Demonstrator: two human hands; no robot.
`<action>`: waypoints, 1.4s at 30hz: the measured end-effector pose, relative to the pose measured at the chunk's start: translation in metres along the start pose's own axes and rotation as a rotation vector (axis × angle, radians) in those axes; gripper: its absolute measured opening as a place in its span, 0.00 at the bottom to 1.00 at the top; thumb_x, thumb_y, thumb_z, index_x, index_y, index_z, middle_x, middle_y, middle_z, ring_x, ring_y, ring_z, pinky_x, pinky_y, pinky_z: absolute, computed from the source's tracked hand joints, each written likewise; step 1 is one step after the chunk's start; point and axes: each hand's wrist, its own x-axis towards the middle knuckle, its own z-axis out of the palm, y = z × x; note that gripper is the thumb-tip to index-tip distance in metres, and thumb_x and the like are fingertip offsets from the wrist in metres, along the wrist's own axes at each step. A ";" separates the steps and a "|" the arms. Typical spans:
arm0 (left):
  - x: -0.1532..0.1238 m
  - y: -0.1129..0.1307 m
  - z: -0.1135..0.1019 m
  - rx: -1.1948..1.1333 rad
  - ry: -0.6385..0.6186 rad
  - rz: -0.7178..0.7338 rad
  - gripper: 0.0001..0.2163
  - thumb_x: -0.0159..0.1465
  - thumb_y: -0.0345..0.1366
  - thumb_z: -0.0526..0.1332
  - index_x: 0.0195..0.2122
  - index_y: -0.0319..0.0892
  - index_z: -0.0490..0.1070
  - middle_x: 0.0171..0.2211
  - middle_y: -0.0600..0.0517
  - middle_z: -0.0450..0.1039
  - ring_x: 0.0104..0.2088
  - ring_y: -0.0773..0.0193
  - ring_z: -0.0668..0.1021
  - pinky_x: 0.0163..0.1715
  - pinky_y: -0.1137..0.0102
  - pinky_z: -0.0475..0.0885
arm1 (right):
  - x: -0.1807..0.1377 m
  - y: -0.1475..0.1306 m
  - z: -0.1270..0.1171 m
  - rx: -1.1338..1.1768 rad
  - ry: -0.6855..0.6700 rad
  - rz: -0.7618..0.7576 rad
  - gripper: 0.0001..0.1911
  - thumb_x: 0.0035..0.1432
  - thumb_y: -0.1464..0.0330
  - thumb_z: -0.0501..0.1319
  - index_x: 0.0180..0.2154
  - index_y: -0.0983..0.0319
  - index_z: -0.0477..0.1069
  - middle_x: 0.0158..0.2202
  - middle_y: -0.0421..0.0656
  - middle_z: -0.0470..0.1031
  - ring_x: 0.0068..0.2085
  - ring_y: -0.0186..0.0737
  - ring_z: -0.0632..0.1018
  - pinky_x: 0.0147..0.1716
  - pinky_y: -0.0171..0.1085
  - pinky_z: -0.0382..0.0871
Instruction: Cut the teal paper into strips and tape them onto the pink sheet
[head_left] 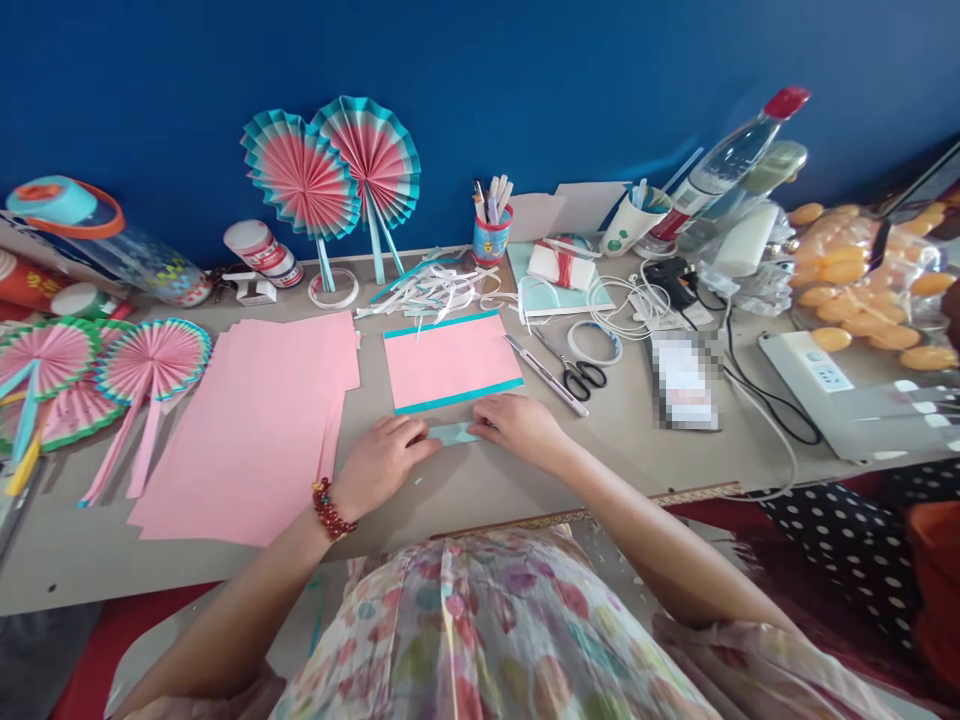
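Note:
A pale blue paper strip [454, 433] lies low over the table between my two hands. My left hand [384, 460], with a red bead bracelet on the wrist, has its fingers closed at the strip's left end. At the other end my right hand [517, 430] pinches the strip, its fingertips bent down over it. Just beyond the hands is a pink paper sheet [454, 362] with teal bands along its long edges. A utility knife [551, 378] and black-handled scissors [583, 378] lie to the right of that sheet.
Large pink sheets [247, 420] are stacked at left, beside finished paper fans [154, 350]. Two more fans [367, 165] stand against the blue wall. Paper scraps [435, 288], a tape roll [595, 343], a phone [684, 380] and a power socket [825, 370] occupy the back and right.

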 end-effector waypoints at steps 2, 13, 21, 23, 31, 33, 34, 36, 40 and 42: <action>0.000 0.000 -0.001 0.003 -0.005 0.001 0.15 0.74 0.32 0.47 0.48 0.46 0.74 0.40 0.49 0.69 0.43 0.59 0.70 0.45 0.64 0.66 | 0.000 -0.001 0.000 -0.008 0.000 -0.001 0.09 0.65 0.61 0.62 0.36 0.60 0.73 0.35 0.42 0.76 0.37 0.38 0.72 0.31 0.34 0.51; 0.001 0.001 -0.001 0.032 -0.023 -0.006 0.14 0.74 0.32 0.48 0.47 0.46 0.74 0.40 0.50 0.69 0.42 0.59 0.70 0.45 0.65 0.65 | -0.004 -0.001 0.003 -0.055 0.017 -0.035 0.10 0.67 0.61 0.60 0.37 0.61 0.72 0.37 0.43 0.75 0.39 0.39 0.73 0.32 0.35 0.54; 0.001 0.001 -0.002 0.050 -0.023 -0.013 0.12 0.73 0.32 0.50 0.46 0.46 0.74 0.39 0.51 0.68 0.42 0.59 0.70 0.44 0.65 0.65 | -0.005 0.001 0.009 -0.089 0.040 -0.078 0.11 0.67 0.61 0.59 0.38 0.62 0.72 0.38 0.45 0.75 0.41 0.41 0.74 0.36 0.36 0.57; 0.004 0.005 -0.006 0.082 -0.046 -0.012 0.11 0.72 0.30 0.51 0.44 0.45 0.73 0.39 0.49 0.69 0.42 0.59 0.70 0.44 0.63 0.66 | -0.006 0.001 0.012 -0.097 0.056 -0.085 0.11 0.67 0.61 0.59 0.39 0.63 0.72 0.39 0.47 0.75 0.42 0.42 0.74 0.38 0.37 0.58; 0.028 0.029 0.004 0.076 -0.089 0.074 0.15 0.73 0.39 0.52 0.55 0.37 0.67 0.39 0.46 0.72 0.42 0.54 0.73 0.43 0.59 0.69 | -0.007 0.000 0.017 -0.087 0.094 -0.124 0.07 0.68 0.68 0.58 0.37 0.63 0.72 0.39 0.48 0.75 0.43 0.44 0.74 0.41 0.38 0.60; 0.028 0.028 0.012 0.057 -0.081 0.080 0.17 0.74 0.39 0.50 0.58 0.37 0.65 0.39 0.45 0.72 0.42 0.55 0.73 0.43 0.60 0.70 | -0.008 0.003 0.012 -0.060 0.093 -0.141 0.07 0.67 0.67 0.59 0.37 0.62 0.71 0.38 0.45 0.76 0.42 0.42 0.74 0.40 0.36 0.60; 0.028 0.026 0.015 0.055 -0.075 0.084 0.17 0.74 0.39 0.49 0.59 0.38 0.64 0.39 0.45 0.72 0.42 0.55 0.74 0.43 0.60 0.70 | -0.010 0.006 0.009 -0.043 0.094 -0.147 0.07 0.67 0.66 0.59 0.37 0.62 0.71 0.38 0.44 0.76 0.41 0.41 0.74 0.39 0.35 0.60; 0.025 0.023 0.018 0.067 -0.064 0.095 0.18 0.75 0.40 0.47 0.61 0.38 0.63 0.40 0.45 0.72 0.43 0.55 0.73 0.45 0.59 0.70 | -0.015 0.014 0.001 -0.010 0.102 -0.145 0.05 0.67 0.66 0.59 0.37 0.61 0.71 0.37 0.42 0.76 0.41 0.38 0.74 0.38 0.34 0.60; 0.024 0.021 0.017 0.108 -0.075 0.115 0.20 0.75 0.42 0.48 0.63 0.39 0.62 0.41 0.45 0.72 0.42 0.55 0.72 0.43 0.60 0.70 | -0.026 0.031 -0.010 0.062 0.115 -0.115 0.06 0.67 0.67 0.59 0.35 0.60 0.71 0.34 0.41 0.75 0.39 0.38 0.74 0.38 0.34 0.60; 0.025 0.022 0.016 0.122 -0.095 0.123 0.20 0.74 0.42 0.49 0.64 0.41 0.61 0.40 0.46 0.71 0.41 0.56 0.72 0.41 0.61 0.69 | -0.030 0.037 -0.011 0.102 0.123 -0.123 0.08 0.67 0.66 0.59 0.34 0.60 0.71 0.33 0.41 0.74 0.39 0.38 0.74 0.38 0.34 0.59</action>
